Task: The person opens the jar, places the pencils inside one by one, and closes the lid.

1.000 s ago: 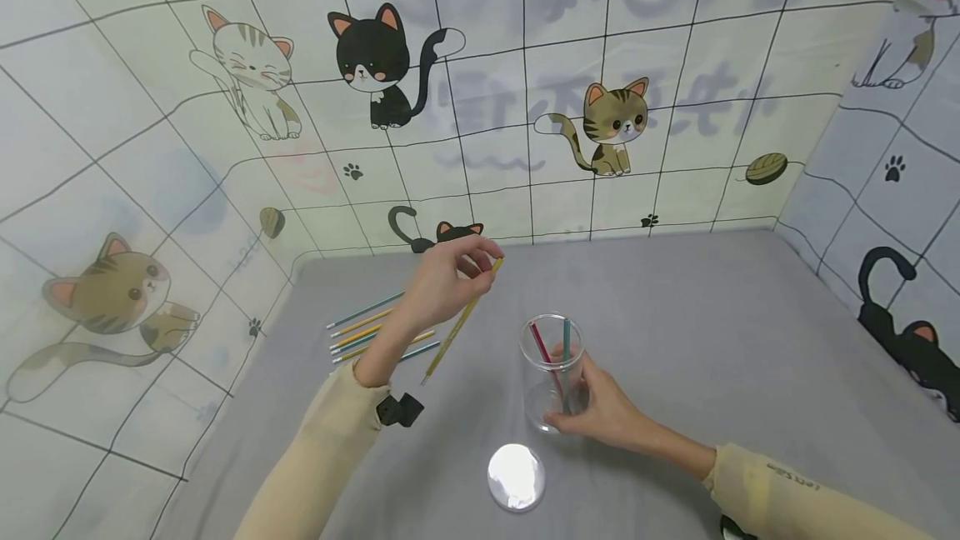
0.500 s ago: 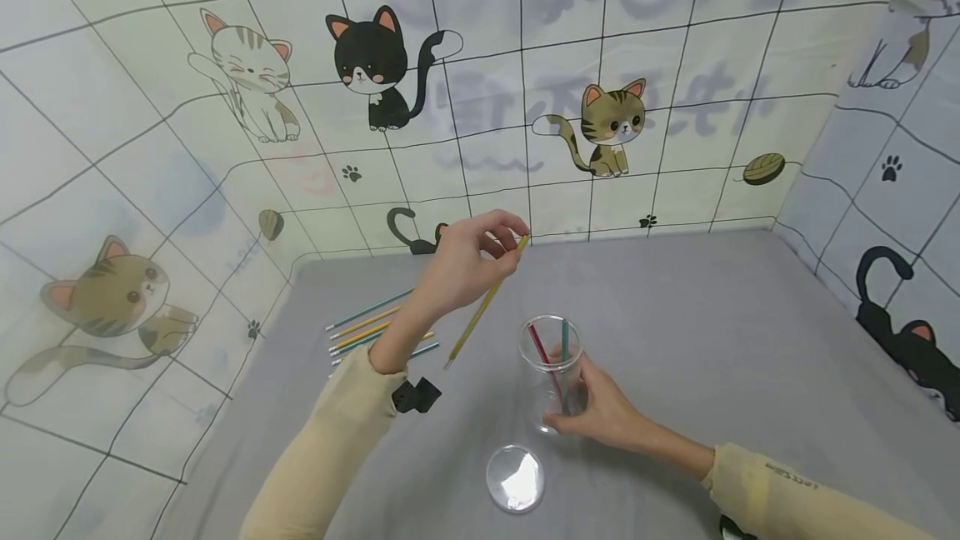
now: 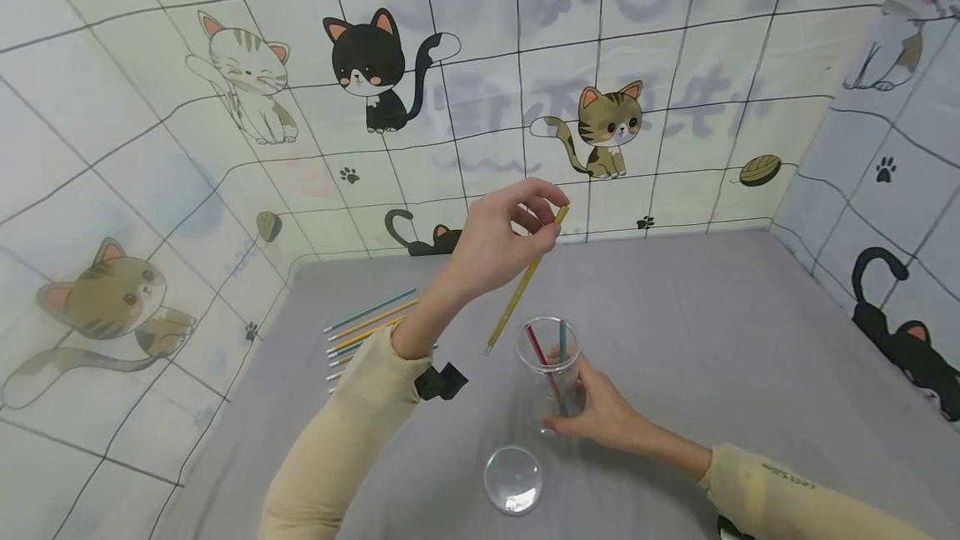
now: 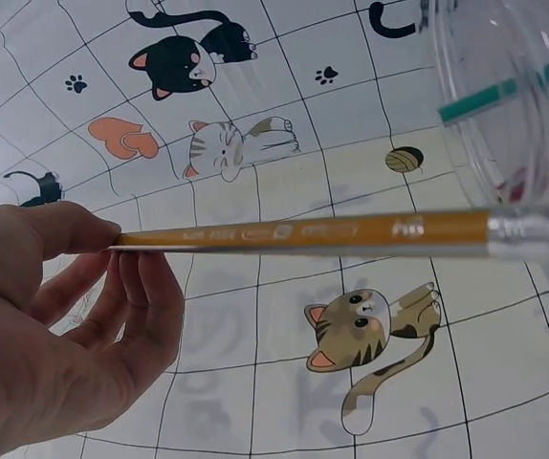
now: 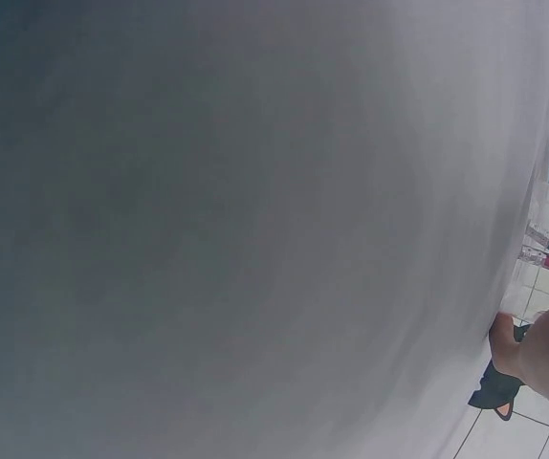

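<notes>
Above the table, my left hand [image 3: 504, 238] pinches a yellow pencil [image 3: 522, 288] near its upper end, between thumb and fingertips. The pencil slants, its metal-ferrule end lowest, just left of a clear jar's rim. In the left wrist view, the ferrule [image 4: 528, 232] points toward the jar [image 4: 504, 76]. My right hand [image 3: 606, 411] grips the transparent jar [image 3: 534, 398] low on its right side, thumb in front. Inside the upright jar lean a red pencil [image 3: 537, 346] and a teal pencil [image 3: 563, 342].
Several yellow and teal pencils [image 3: 369, 312] lie side by side at the table's left, partly hidden by my left arm. A clear round lid [image 3: 513, 480] lies in front of the jar. Cat-printed cloth walls [image 3: 495, 98] enclose the grey table [image 3: 690, 315].
My left hand has moved right and upward with the yellow pencil, bringing its lower end close to the jar. The right hand and jar have stayed in place.
</notes>
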Tool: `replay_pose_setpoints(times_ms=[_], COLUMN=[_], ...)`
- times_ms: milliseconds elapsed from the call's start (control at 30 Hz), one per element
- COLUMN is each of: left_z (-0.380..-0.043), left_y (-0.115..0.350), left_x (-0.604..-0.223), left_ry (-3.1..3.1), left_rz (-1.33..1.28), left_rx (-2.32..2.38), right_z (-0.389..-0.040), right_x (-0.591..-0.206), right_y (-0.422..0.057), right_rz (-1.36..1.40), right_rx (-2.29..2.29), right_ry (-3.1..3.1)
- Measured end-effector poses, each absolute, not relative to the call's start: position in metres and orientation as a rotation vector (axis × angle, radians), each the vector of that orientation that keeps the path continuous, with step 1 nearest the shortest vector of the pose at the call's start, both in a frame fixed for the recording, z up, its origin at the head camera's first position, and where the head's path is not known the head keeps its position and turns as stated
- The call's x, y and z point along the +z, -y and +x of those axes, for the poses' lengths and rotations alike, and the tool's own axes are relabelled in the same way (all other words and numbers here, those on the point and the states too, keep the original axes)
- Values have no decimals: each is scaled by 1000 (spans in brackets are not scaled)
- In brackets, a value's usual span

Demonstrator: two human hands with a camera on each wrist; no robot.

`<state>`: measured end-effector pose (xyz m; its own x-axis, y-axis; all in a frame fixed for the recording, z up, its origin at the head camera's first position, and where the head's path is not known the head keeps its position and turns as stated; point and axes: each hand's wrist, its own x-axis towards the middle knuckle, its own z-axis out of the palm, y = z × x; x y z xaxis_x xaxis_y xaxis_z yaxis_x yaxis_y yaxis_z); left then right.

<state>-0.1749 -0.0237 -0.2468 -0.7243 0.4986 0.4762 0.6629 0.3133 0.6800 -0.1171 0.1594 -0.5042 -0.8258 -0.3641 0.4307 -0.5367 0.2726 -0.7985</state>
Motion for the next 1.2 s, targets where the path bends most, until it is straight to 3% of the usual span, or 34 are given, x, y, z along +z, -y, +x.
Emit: replay_pose_setpoints(times_ms=[700,1200], left_z=[-181,-184], left_y=[14,20], left_x=[-259,-299], left_ry=[2125,2284], left_rz=[-953,-864], left_rx=[-1633,-1596], right_z=[-116,-116], right_x=[-503,-502], right_y=[-157,-158], right_rz=[814,776], right_rx=[1614,1601], right_ry=[2421,2442])
